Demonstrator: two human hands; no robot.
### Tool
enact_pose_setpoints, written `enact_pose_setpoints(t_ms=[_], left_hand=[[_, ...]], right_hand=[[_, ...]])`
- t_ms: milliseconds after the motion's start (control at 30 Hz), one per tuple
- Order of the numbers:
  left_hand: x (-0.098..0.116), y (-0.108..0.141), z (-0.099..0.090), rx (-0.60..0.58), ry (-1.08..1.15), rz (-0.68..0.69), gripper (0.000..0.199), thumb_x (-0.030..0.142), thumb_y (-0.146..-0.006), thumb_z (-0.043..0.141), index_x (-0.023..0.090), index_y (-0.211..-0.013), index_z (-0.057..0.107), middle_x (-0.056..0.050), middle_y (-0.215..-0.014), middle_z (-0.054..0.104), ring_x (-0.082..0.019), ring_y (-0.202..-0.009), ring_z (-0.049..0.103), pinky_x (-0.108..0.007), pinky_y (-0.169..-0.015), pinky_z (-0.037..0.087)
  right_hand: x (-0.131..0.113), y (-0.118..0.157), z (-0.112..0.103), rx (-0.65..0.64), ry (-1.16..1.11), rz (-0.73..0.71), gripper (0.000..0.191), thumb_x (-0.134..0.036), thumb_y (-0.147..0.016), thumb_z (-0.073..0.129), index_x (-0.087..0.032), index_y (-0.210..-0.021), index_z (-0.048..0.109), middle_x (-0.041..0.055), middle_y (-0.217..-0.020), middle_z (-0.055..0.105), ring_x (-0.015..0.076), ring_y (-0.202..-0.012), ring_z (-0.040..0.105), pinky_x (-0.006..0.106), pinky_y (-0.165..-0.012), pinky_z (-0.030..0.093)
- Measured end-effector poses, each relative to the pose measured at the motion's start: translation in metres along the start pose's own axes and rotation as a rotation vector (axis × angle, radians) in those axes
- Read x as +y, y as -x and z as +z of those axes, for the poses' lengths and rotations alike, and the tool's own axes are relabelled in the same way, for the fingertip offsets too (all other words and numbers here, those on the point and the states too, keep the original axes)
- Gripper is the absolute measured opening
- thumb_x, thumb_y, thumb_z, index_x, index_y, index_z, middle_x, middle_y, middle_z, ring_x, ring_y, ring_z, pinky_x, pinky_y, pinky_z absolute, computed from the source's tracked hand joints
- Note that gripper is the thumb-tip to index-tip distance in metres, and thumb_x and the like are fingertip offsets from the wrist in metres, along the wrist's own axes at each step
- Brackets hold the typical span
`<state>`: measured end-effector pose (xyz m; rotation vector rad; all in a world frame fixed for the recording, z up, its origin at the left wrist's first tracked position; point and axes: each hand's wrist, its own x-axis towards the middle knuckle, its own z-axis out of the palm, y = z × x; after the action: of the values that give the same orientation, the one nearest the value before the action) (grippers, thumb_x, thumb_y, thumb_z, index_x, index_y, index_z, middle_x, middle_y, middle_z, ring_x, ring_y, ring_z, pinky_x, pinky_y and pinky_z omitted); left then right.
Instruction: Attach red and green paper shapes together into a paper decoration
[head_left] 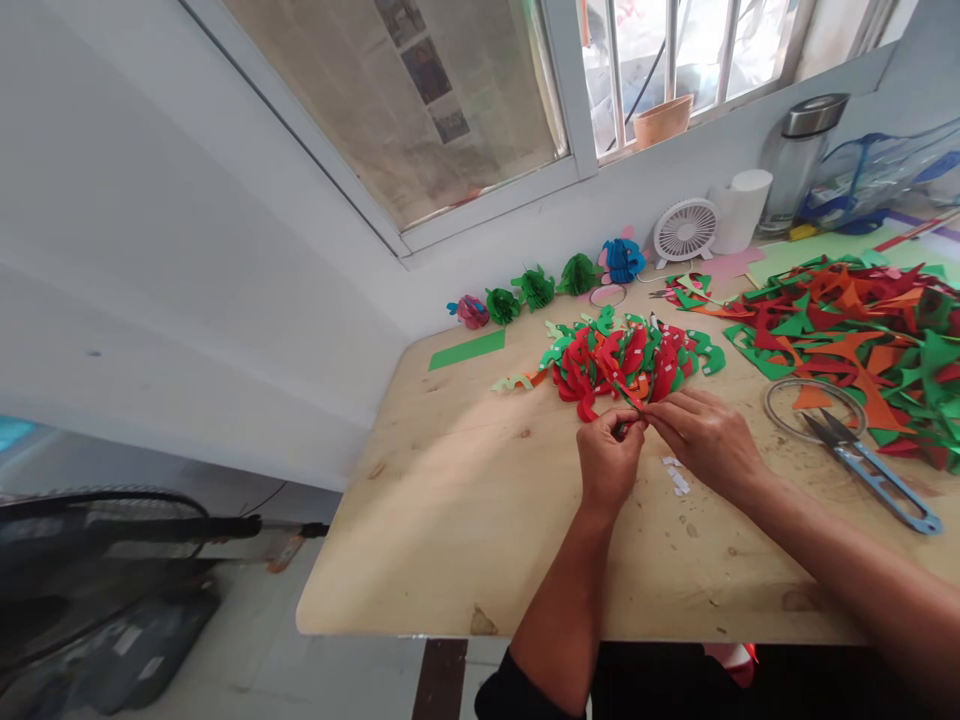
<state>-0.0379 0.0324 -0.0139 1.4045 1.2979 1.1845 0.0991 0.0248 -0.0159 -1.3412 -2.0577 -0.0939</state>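
Both hands meet over the wooden table point(442, 540), just in front of a pile of curved red and green cut-outs point(600, 365) with small white squares on them. My left hand point(609, 458) is closed in a pinch on a narrow red and green cut-out point(628, 396). From the right, my right hand point(701, 435) pinches the same piece with thumb and fingertips. The fingers hide the cut-out's near end. Small white paper-like squares point(678, 476) lie on the table below my right hand.
Blue-handled thread snips point(874, 475) and a roll of tape point(772, 405) lie right, beside a heap of coloured scraps point(862, 340). Along the wall stand green paper figures point(536, 288), a white fan point(685, 232) and a glass bottle point(799, 165). A green strip point(466, 349) lies at the back left.
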Motion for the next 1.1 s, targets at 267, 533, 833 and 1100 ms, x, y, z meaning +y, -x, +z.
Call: enact_pose_setpoints(t_ms=[267,533,833,1100], left_hand=[[-0.0017,0.0011,-0.0001,-0.013,-0.060,0.047,0.012,0.019,-0.067,0.062,0.016,-0.073,0.071,-0.003,-0.063,0.066,-0.012,-0.055,0.054,-0.023,-0.057,0.044],[-0.0031,-0.0001,-0.0004,-0.051,0.019,-0.019,0.012,0.021,-0.066,0.062,0.014,-0.071,0.071,0.000,-0.058,0.061,-0.010,-0.052,0.048,-0.021,-0.051,0.039],[-0.0022,-0.0055,0.0003,-0.076,0.252,-0.168,0.013,0.023,-0.060,0.069,0.012,-0.066,0.068,0.001,-0.055,0.059,-0.008,-0.050,0.049,-0.021,-0.050,0.039],[0.0025,-0.0064,-0.0017,-0.052,0.326,-0.191,0.012,0.022,-0.057,0.072,0.013,-0.062,0.066,0.000,-0.056,0.060,-0.008,-0.050,0.051,-0.023,-0.055,0.044]], right_hand=[[0.0006,0.0003,0.0012,-0.017,0.044,-0.024,0.025,-0.021,-0.087,0.046,-0.018,-0.076,0.068,0.0077,-0.075,0.067,0.0190,-0.070,0.059,0.030,-0.064,0.039],[-0.0008,-0.0006,0.0017,-0.002,0.036,0.016,0.021,-0.018,-0.083,0.049,-0.019,-0.072,0.067,0.0062,-0.072,0.067,0.0183,-0.068,0.059,0.029,-0.062,0.038],[0.0008,0.0000,0.0021,0.011,-0.109,0.183,0.018,-0.021,-0.080,0.050,-0.019,-0.072,0.066,0.0050,-0.070,0.068,0.0174,-0.064,0.060,0.027,-0.058,0.040],[-0.0002,-0.0001,0.0003,-0.032,-0.169,0.201,0.018,-0.025,-0.082,0.050,-0.019,-0.076,0.065,0.0062,-0.075,0.068,0.0180,-0.067,0.061,0.028,-0.060,0.042]])
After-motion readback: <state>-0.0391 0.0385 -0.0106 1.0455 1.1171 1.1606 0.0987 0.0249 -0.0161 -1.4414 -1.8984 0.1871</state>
